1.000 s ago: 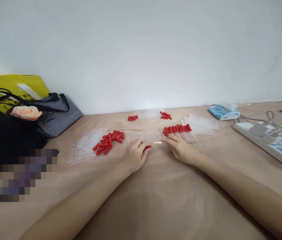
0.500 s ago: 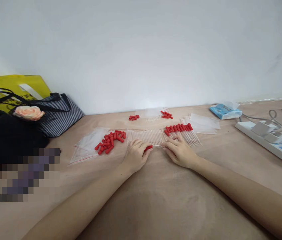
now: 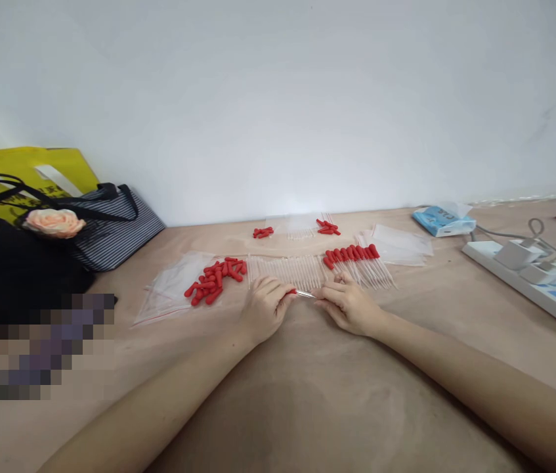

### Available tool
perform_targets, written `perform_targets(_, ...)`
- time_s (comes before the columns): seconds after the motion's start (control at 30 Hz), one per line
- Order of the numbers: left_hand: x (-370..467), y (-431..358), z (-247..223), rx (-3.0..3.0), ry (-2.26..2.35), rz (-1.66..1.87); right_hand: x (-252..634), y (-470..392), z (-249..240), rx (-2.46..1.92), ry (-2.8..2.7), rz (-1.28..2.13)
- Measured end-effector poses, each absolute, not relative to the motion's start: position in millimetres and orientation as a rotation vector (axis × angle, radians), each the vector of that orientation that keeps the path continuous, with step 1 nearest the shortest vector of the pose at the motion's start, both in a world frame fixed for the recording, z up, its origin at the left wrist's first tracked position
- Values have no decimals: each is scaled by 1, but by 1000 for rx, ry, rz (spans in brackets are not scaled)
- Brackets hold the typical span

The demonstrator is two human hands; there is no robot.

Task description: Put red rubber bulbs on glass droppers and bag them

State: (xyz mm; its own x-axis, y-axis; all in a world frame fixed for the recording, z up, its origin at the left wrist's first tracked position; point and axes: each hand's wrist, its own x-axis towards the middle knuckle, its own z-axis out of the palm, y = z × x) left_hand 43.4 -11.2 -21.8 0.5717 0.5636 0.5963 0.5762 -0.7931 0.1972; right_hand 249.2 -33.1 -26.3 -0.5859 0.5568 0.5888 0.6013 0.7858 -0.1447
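Between my two hands is a thin clear tube (image 3: 306, 294) with a red rubber bulb on its left end. My left hand (image 3: 268, 307) pinches the bulb, and the fingers of my right hand (image 3: 349, 306) close on the tube's other end. Just behind my hands lies a row of clear tubes (image 3: 287, 269). To its right are tubes topped with red bulbs (image 3: 354, 252), side by side. A loose pile of red bulbs (image 3: 216, 279) rests to the left, partly on clear zip bags (image 3: 169, 286).
Smaller groups of red bulbs (image 3: 262, 232) and tubes lie near the wall. More clear bags (image 3: 400, 244), a blue tissue pack (image 3: 442, 221) and a white power strip (image 3: 553, 289) are at right. A striped bag (image 3: 120, 226) and a yellow bag (image 3: 68, 167) stand at left.
The held tube now tilts slightly down to the right, and more of its red bulb end shows. My right hand has shifted slightly left.
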Motion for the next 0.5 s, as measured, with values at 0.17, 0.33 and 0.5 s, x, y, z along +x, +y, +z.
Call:
perform_targets(0.17, 43, -12, -22, -2811, -909, -938, 257, -30, -22, -811, -2417, -138)
perform_targets(0.33, 45, -15, -19, -2815, -891, -793, 259, -27, -22, -791, -2445, -285)
perform_targets(0.5, 47, -15, -16, -2812, -845, -725, 255, -29, -24, -818, -2387, -338)
